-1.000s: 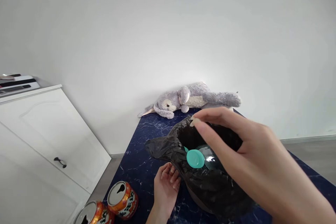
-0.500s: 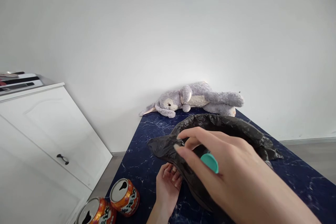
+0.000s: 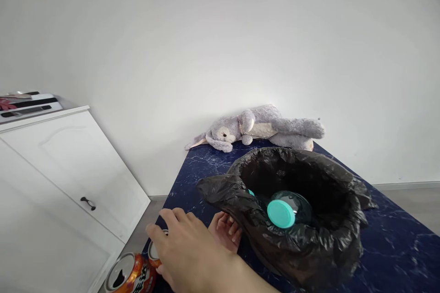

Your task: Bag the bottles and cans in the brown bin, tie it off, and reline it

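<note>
Orange and silver, one drink can stands upright at the lower edge, its mouth opened and its base cut off by the frame. Just beside it, a second can sits mostly behind the right hand, whose fingers arch apart around its top; whether they press on the metal I cannot tell, since the back of the hand covers the contact. Beyond the right wrist, the left hand lies palm up beside the black plastic bag, fingers loosely curled around nothing visible (its forearm is covered by the other arm), probably placed there to steady that side. The bag gapes wide with its edge folded outward, which suggests a rigid bin inside, though the plastic hides it. Within lies a clear bottle, its teal cap tilted toward the viewer; a sliver of similar teal behind the fold may be another cap, but too little shows. At the far end of the blue marbled table, a grey plush rabbit lies before the wall. Leftward, a white cabinet carries flat items, cut off and unclear.
</note>
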{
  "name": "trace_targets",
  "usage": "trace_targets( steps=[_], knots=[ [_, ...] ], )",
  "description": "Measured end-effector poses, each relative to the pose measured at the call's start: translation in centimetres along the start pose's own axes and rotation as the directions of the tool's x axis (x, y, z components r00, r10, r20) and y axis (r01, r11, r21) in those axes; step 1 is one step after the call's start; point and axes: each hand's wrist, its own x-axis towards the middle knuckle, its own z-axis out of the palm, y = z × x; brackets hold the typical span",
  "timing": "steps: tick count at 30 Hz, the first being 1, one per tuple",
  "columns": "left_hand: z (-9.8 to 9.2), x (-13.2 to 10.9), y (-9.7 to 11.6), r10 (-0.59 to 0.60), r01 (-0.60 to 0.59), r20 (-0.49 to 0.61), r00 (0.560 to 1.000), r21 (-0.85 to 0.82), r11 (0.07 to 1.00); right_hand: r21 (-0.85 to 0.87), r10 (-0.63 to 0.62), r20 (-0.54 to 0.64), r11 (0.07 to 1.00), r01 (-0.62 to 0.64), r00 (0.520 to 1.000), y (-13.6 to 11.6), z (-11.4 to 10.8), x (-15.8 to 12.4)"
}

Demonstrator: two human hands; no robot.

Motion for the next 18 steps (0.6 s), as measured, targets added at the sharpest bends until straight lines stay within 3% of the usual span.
trace_targets(
  steps=[5,9,13,18],
  knots=[
    [-0.1,0.0,-0.2,-0.034,0.035,0.016,0.999,-0.033,0.999,0.051,0.032,0.121,0.998,-0.039,0.992,0.6,3.6,1.4],
    [-0.1,0.0,-0.1,-0.045,0.046,0.031,0.999,-0.049,0.998,0.024,0.089,0.163,0.995,-0.094,0.983,0.7,4.8,1.9],
    [0.0,0.0,0.0,-0.043,0.045,0.036,0.998,-0.054,0.998,0.021,0.105,0.194,0.994,-0.112,0.975,0.3,3.9,1.9],
    [0.1,-0.2,-0.1,-0.036,0.037,0.026,0.999,-0.039,0.999,-0.042,0.072,0.231,0.997,-0.064,0.970,-0.9,0.7,1.1]
  ],
)
